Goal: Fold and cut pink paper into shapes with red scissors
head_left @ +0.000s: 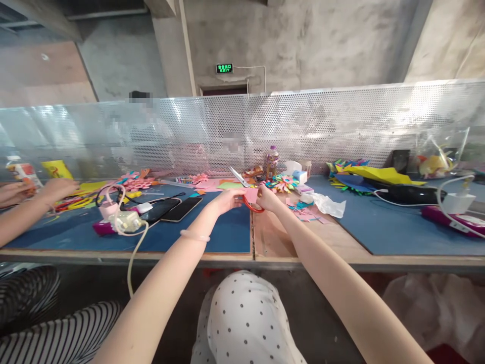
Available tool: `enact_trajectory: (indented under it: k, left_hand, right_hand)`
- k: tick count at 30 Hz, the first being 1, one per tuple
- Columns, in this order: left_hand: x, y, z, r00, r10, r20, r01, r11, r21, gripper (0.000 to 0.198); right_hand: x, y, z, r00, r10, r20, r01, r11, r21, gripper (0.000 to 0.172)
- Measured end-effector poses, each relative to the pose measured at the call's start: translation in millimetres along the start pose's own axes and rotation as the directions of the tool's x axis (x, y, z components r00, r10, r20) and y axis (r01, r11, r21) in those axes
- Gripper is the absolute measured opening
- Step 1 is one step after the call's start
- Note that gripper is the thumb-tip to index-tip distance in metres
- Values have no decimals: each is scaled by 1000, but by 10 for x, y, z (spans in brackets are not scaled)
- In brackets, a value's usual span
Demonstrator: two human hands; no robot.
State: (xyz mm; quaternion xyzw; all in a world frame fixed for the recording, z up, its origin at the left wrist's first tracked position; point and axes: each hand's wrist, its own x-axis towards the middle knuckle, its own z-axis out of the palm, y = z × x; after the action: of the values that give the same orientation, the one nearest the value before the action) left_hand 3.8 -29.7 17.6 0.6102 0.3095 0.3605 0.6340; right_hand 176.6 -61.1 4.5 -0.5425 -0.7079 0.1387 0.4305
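Near the middle of the table, my left hand (228, 200) is closed at the red handle of a pair of scissors. The scissors' silver blades (239, 177) are parted from the hand and point away to the upper left. My right hand (268, 198) is closed, its fingertips pinching a small piece of pink paper (252, 195) beside the scissors. One red handle loop (253, 206) curves below the paper, between both hands. My fingers partly hide how each grips. A colourful paper flower (285, 184) lies just beyond my right hand.
Two phones, one being a black phone (182, 209), and a power strip with plugs (125, 221) lie to the left. Pink paper scraps (308, 214) and crumpled white tissue (329, 204) are at right. A bottle (272, 163) stands behind. A co-worker's hand (62, 189) is far left.
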Motion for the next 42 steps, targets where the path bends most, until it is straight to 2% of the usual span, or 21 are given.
enact_trajectory:
  k: [3,6,11,14,16,18,20,23,25,28,31,34,37,39,42]
  left_hand:
    - [-32,34,-8,1000,0,3,0,999,34,26]
    - [-58,68,1,1000,17,12,-18,999,50,27]
    - [-100,94,37,999,17,43,-21,996,85,29]
    - [-142,111,66,997,21,81,-26,998,65,28]
    - [-154,124,63,995,26,92,-28,999,24,28]
    - [-135,132,27,998,58,33,-56,997,-47,28]
    - [-86,129,-38,986,125,-107,-139,981,-133,25]
    - [-4,106,-136,929,208,-306,-278,939,-205,20]
    - [27,88,-164,902,240,-358,-328,921,-209,13]
    - [37,72,-154,868,296,-400,-395,899,-192,11]
    - [42,66,-148,837,317,-446,-431,884,-179,13]
    - [59,65,-180,812,312,-493,-455,868,-199,12]
    - [73,66,-216,788,305,-535,-485,843,-233,9]
    - [75,72,-222,781,304,-546,-497,831,-248,8]
    - [67,87,-210,782,300,-547,-501,824,-264,7]
  right_hand:
    - [-31,-40,-31,1000,2,21,1,991,-133,21]
    - [-14,4,-32,999,-49,-23,43,976,-212,24]
    - [36,154,51,986,-157,-59,134,950,-283,42]
    - [24,154,64,980,-175,-99,131,929,-347,43]
    - [5,125,27,971,-167,-172,86,911,-403,40]
    - [-10,100,-40,959,-124,-255,1,901,-434,39]
    - [-16,87,-118,949,-42,-312,-94,908,-408,37]
    - [-9,54,-214,936,121,-330,-215,939,-267,32]
    - [2,-5,-248,936,228,-270,-274,950,-150,29]
    - [12,-147,-263,937,346,-35,-342,935,88,26]
    - [-13,-297,-271,925,358,129,-380,884,273,21]
    - [-76,-407,-304,919,337,205,-383,888,254,17]
    - [-139,-472,-353,914,321,246,-358,926,121,14]
    - [-166,-487,-381,911,311,269,-336,941,50,13]
    - [-183,-472,-404,918,248,310,-271,962,33,12]
